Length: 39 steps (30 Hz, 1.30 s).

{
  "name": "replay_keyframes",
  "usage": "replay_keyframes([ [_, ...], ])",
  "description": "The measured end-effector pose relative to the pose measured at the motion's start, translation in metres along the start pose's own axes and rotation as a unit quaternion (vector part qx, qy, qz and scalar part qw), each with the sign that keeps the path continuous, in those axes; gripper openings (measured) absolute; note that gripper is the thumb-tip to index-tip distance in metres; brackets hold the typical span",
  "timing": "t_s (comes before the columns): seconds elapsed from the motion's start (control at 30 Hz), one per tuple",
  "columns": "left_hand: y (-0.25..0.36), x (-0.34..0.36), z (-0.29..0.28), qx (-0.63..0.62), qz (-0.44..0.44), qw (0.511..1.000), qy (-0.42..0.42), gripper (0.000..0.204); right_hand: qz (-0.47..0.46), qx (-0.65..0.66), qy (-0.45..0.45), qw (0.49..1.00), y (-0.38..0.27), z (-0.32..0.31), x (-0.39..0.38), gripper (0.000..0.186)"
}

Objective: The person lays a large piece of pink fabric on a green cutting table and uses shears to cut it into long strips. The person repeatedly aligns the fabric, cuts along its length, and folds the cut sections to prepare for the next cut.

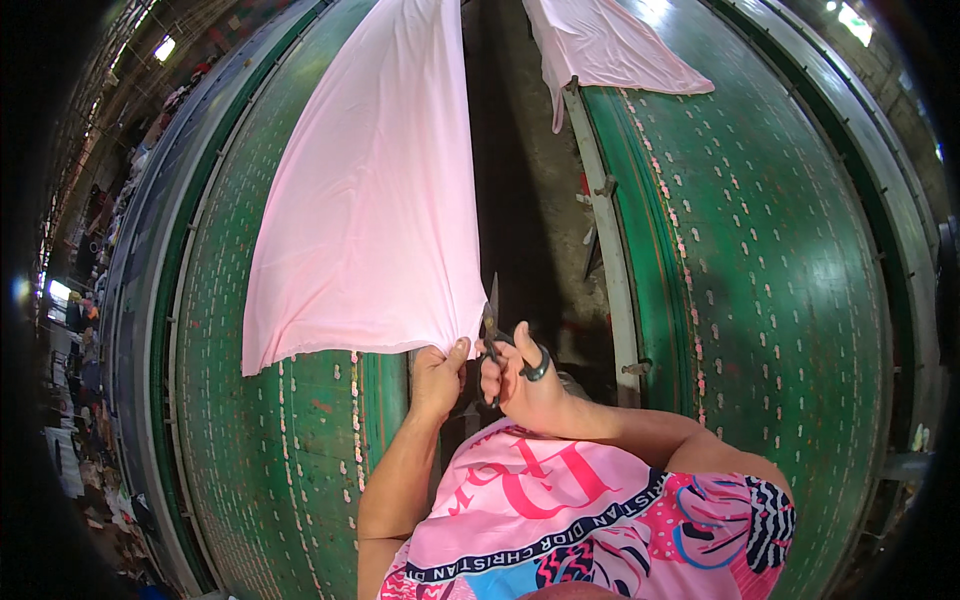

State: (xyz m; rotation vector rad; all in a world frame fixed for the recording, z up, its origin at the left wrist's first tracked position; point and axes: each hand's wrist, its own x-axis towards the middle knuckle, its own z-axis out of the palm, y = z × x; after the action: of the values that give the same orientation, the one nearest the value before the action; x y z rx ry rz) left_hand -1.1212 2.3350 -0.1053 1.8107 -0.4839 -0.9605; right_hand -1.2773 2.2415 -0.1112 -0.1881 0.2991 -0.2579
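Note:
A long pale pink cloth (pixel 370 190) hangs over the inner edge of the left green table. My left hand (pixel 437 380) pinches its lower right corner between thumb and fingers. My right hand (pixel 522 385) holds dark-handled scissors (pixel 491 325) just right of that corner, with the blades pointing up beside the cloth's edge; whether they touch it I cannot tell. A pink printed garment (pixel 590 520) covers the front of my body below both hands.
Long green tables run left (pixel 250 430) and right (pixel 790 300) of a dark gap (pixel 520 220). A second pink cloth (pixel 620 50) lies over the far part of the right table. Metal brackets (pixel 635 368) line its inner rail. Cluttered piles (pixel 70 450) stand at the far left.

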Motion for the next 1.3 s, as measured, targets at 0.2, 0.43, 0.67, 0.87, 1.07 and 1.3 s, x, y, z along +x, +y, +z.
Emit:
replay_keyframes([
  [0.2, 0.012, -0.011, 0.011, -0.101, 0.004, 0.995, 0.023, 0.025, -0.055, -0.039, 0.046, 0.997, 0.002, -0.003, 0.026, 0.077],
  [0.43, -0.001, -0.014, -0.004, -0.139, -0.003, 0.990, 0.035, 0.028, -0.095, -0.042, 0.068, 0.992, -0.023, -0.007, 0.059, 0.080],
  [0.67, 0.002, -0.014, -0.017, -0.199, 0.026, 0.978, 0.061, 0.031, -0.114, -0.126, 0.050, 0.984, -0.027, 0.010, 0.081, 0.078],
  [0.87, 0.003, -0.030, -0.035, -0.187, 0.025, 0.979, 0.072, 0.029, -0.134, -0.090, 0.049, 0.986, -0.044, 0.013, 0.113, 0.078],
  [1.07, -0.006, -0.044, -0.047, -0.203, 0.025, 0.976, 0.067, 0.029, -0.149, -0.102, 0.075, 0.981, -0.075, 0.016, 0.147, 0.071],
  [1.3, -0.006, -0.047, -0.079, -0.184, 0.039, 0.976, 0.107, 0.026, -0.173, -0.122, 0.063, 0.975, -0.094, 0.037, 0.192, 0.064],
])
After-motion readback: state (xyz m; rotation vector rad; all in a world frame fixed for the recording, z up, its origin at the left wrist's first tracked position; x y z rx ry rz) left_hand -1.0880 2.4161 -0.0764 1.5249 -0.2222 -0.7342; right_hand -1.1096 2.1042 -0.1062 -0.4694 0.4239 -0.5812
